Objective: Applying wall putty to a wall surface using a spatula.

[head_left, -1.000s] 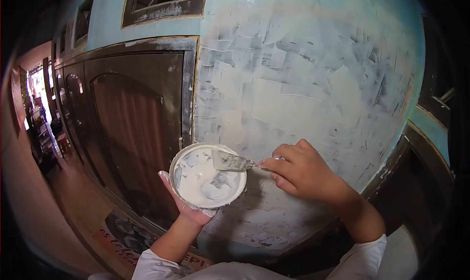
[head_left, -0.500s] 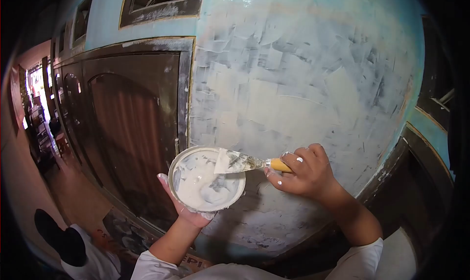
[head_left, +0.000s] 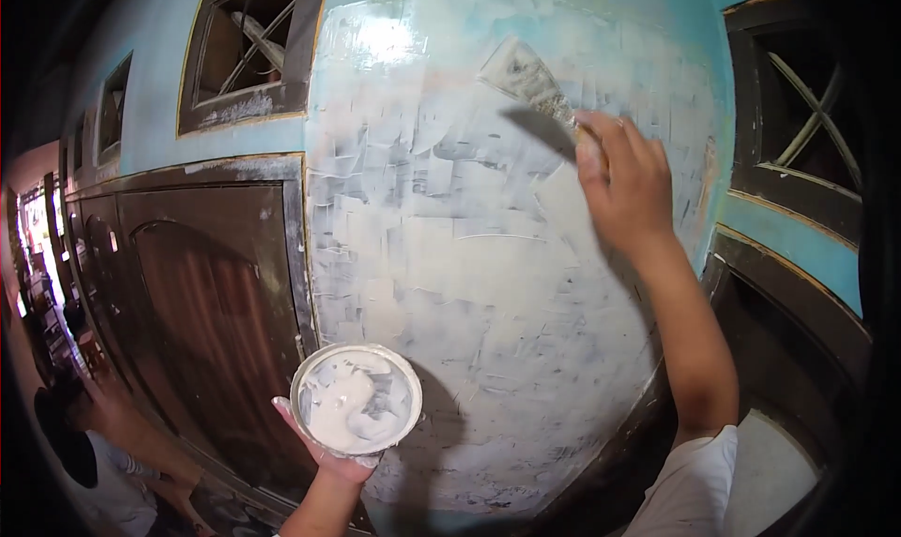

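My left hand (head_left: 328, 457) supports a shallow round dish (head_left: 355, 349) from below, its thumb showing along the left side. White putty (head_left: 343, 401) is smeared and heaped inside the dish. Higher up, my right hand (head_left: 631, 185) grips a putty knife (head_left: 527, 75) by its handle, which the fingers mostly hide. The broad blade, coated with putty, points up and left near the upper wall (head_left: 526, 283). Its shadow falls just beneath it; whether the blade touches the wall I cannot tell. Patchy white and grey putty strokes cover much of that wall.
Left of the wall stands a dark wooden door (head_left: 211, 302), with a framed opening (head_left: 251, 39) above it. Another dark frame (head_left: 798, 96) with crossed bars is on the right. Another person (head_left: 117, 420) is at the lower left. A pale panel (head_left: 770, 471) leans at lower right.
My right hand has lifted the putty knife from over the dish up to the upper wall. The view has tilted upward, and the dish appears lower and farther left. The other person has shifted.
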Tool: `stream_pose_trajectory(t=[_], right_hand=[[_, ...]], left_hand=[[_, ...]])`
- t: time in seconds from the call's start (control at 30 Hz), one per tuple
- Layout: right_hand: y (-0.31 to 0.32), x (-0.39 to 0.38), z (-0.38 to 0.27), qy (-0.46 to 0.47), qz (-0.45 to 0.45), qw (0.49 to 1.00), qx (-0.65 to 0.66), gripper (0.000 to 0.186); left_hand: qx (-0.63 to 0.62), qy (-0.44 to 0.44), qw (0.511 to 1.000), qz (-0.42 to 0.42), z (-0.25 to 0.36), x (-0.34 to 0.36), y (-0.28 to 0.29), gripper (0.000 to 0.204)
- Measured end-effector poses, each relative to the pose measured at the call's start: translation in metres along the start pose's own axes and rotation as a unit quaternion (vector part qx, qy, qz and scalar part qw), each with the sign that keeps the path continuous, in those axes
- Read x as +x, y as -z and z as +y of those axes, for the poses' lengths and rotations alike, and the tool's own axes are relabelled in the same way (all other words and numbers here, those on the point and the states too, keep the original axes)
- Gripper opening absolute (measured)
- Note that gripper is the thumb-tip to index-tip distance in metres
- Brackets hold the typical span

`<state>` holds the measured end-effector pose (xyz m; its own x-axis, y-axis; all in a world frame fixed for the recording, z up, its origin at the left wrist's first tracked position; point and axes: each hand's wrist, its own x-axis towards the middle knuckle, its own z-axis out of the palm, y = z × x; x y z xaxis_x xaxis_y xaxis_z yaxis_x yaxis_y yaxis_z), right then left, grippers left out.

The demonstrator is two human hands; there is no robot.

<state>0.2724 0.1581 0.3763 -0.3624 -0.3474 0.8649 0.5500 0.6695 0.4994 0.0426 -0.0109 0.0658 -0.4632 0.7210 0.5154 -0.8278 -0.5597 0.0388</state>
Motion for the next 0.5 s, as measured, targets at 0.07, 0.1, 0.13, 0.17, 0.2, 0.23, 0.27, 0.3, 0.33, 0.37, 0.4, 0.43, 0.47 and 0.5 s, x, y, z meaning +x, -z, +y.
stream_pose_trajectory(t=[0.07, 0.1, 0.13, 0.17, 0.2, 0.23, 0.27, 0.3, 0.33, 0.37, 0.4, 0.43, 0.47, 0.5], right_hand=[[0.000, 0.014, 0.014, -0.017, 0.017, 1.000, -0.012, 0.032], [-0.001, 0.020, 0.020, -0.050, 0.026, 0.998, 0.010, 0.032], [-0.001, 0.026, 0.025, -0.083, 0.036, 0.995, 0.031, 0.032], [0.000, 0.032, 0.030, -0.085, 0.036, 0.995, 0.027, 0.032], [0.000, 0.038, 0.032, -0.117, 0.023, 0.992, 0.036, 0.032], [-0.001, 0.043, 0.034, -0.150, 0.010, 0.988, 0.045, 0.032], [-0.005, 0.046, 0.036, -0.140, 0.020, 0.990, 0.025, 0.033], [-0.011, 0.050, 0.035, -0.142, 0.019, 0.989, 0.024, 0.033], [-0.017, 0.053, 0.033, -0.145, 0.016, 0.989, 0.018, 0.034], [-0.022, 0.057, 0.029, -0.147, 0.014, 0.989, 0.012, 0.034], [-0.028, 0.062, 0.023, -0.150, 0.020, 0.988, 0.003, 0.034], [-0.033, 0.066, 0.020, -0.150, 0.020, 0.988, 0.001, 0.034], [-0.040, 0.069, 0.017, -0.142, 0.029, 0.989, -0.018, 0.034], [-0.044, 0.070, 0.017, -0.134, 0.038, 0.989, -0.040, 0.035]], left_hand=[[0.009, -0.006, 1.000, 0.002, 0.000, -0.002, -0.001, 0.094], [0.019, -0.014, 1.000, 0.009, 0.001, -0.003, -0.001, 0.094], [0.040, -0.024, 0.999, 0.027, 0.002, -0.004, 0.001, 0.093], [0.041, -0.020, 0.999, 0.026, 0.003, -0.004, 0.003, 0.093], [0.042, -0.025, 0.998, 0.036, 0.004, -0.006, 0.005, 0.092], [0.043, -0.030, 0.998, 0.046, 0.004, -0.006, 0.007, 0.092], [0.044, -0.026, 0.998, 0.046, 0.004, -0.006, 0.007, 0.092], [0.039, -0.020, 0.999, 0.031, 0.005, -0.007, 0.007, 0.091], [0.034, -0.013, 0.999, 0.016, 0.005, -0.009, 0.007, 0.091], [0.035, -0.011, 0.999, 0.017, 0.006, -0.009, 0.008, 0.091], [0.045, -0.019, 0.999, 0.019, 0.006, -0.008, 0.008, 0.090], [0.056, -0.027, 0.998, 0.021, 0.006, -0.007, 0.009, 0.090], [0.055, -0.026, 0.998, 0.019, 0.007, -0.007, 0.012, 0.090], [0.056, -0.034, 0.997, 0.032, 0.008, -0.007, 0.015, 0.090]])
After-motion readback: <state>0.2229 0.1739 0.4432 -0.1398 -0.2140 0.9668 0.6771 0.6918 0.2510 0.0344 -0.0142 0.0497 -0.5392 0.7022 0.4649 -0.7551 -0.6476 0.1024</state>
